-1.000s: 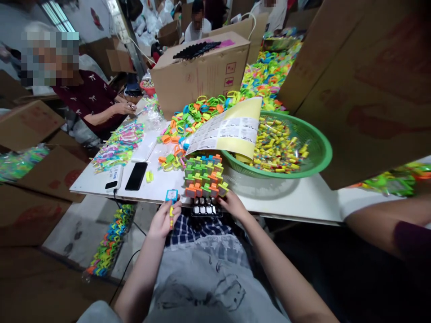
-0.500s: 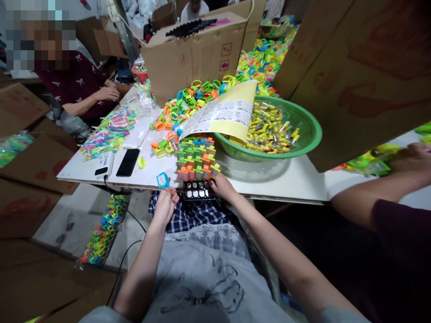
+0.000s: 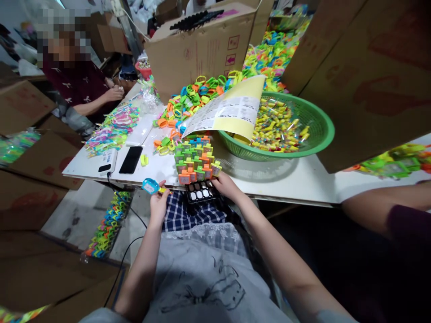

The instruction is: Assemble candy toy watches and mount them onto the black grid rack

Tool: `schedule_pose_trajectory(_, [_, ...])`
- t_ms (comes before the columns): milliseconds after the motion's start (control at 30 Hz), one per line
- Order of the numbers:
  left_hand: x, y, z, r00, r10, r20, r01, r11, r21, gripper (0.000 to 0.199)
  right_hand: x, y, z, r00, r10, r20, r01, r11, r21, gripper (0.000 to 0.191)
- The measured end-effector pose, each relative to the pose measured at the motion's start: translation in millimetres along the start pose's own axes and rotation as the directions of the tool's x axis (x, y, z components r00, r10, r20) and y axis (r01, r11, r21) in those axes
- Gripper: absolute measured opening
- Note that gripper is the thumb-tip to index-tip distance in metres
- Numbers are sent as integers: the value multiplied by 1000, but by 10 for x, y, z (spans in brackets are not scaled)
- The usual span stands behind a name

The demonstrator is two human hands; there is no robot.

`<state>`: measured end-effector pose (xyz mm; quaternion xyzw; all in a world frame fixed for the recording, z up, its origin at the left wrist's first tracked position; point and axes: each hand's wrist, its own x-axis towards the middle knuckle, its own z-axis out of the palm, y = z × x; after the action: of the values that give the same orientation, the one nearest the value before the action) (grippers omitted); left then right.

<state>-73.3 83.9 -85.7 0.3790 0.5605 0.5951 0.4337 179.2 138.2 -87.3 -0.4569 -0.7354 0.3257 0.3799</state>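
My left hand (image 3: 158, 207) is closed, its thumb and fingers pinching a blue toy watch (image 3: 148, 185) just off the table's front edge. A small yellow piece (image 3: 162, 190) shows between the watch and my fingertips. My right hand (image 3: 227, 185) grips the right side of a black tray (image 3: 201, 192), which tilts over the table edge above my lap. Rows of orange, green, yellow and blue toy watches (image 3: 195, 159) fill the tray's upper part. Its lower wells show white round spots. My right fingertips are partly hidden behind the tray and a yellow watch.
A green basket (image 3: 328, 130) of small yellow tubes stands right, with a printed sheet (image 3: 232, 110) leaning over it. Loose watches (image 3: 188, 101) pile before a cardboard box (image 3: 202, 49). A phone (image 3: 130, 159) and power bank (image 3: 108, 160) lie left. Co-workers sit at both sides.
My left hand has moved a little left and the blue watch has turned, baring the yellow piece. The tray has tilted slightly in my right hand. The whole view has shifted somewhat.
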Motion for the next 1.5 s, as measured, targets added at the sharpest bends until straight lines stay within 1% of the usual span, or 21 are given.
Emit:
schedule_pose_trajectory(100, [-145,-65,19,995,-35,-89,27,996,-88,38,-25,-4,-1,1000,-1,10,1,1000,4,32])
schedule_pose_trajectory(167, [-240,-103,63,993,-54,-103,42,993,-109,34,-51,-9,40,1000,8,4,-8,1000,-27,32])
schedule_pose_trajectory(233, [-308,-119,99,995,-51,-91,41,993,-109,32,-85,-16,99,999,31,-10,-31,997,-68,31])
schedule_pose_trajectory(300, [-336,-108,115,995,-24,-100,12,993,-118,32,-122,-20,153,999,40,-24,-42,994,-96,31])
schedule_pose_trajectory(433, [-303,-45,128,990,12,-139,-30,991,-130,35,-180,-16,212,1000,7,-24,-9,995,-103,31])
schedule_pose_trajectory(500, [-278,-39,156,992,14,-127,-28,993,-111,34,-197,-13,227,999,1,-34,-4,994,-107,32])
schedule_pose_trajectory(567, [-261,-73,197,993,25,-112,-32,998,-58,32,-210,-11,241,999,-2,-44,-3,993,-117,32])
schedule_pose_trajectory(700, [-242,-229,252,991,53,-121,-43,996,84,27,-240,-15,259,999,-11,-34,6,991,-132,33])
schedule_pose_trajectory(800, [-236,-334,234,991,44,-123,-28,992,123,27,-269,-25,255,1000,-19,-13,17,989,-146,35])
schedule_pose_trajectory(933, [-253,-375,176,995,47,-84,-33,986,161,26,-302,-37,248,1000,-15,-23,12,988,-152,34])
schedule_pose_trajectory(1067, [-309,-370,166,997,54,-64,-42,984,174,30,-339,-67,257,999,1,-47,-8,988,-153,31])
schedule_pose_trajectory(1200, [-393,-402,203,994,52,-97,-35,985,168,39,-391,-126,263,998,-11,-69,0,988,-154,28])
schedule_pose_trajectory(1333, [-479,-456,201,991,45,-124,-21,983,185,39,-444,-180,267,997,-5,-78,-8,988,-153,27])
schedule_pose_trajectory(1400, [-527,-480,194,991,21,-132,8,977,213,38,-468,-202,275,997,4,-81,-16,989,-147,27])
schedule_pose_trajectory(1500, [-622,-508,220,992,-48,-115,76,965,249,39,-498,-235,290,997,32,-75,-41,991,-126,29])
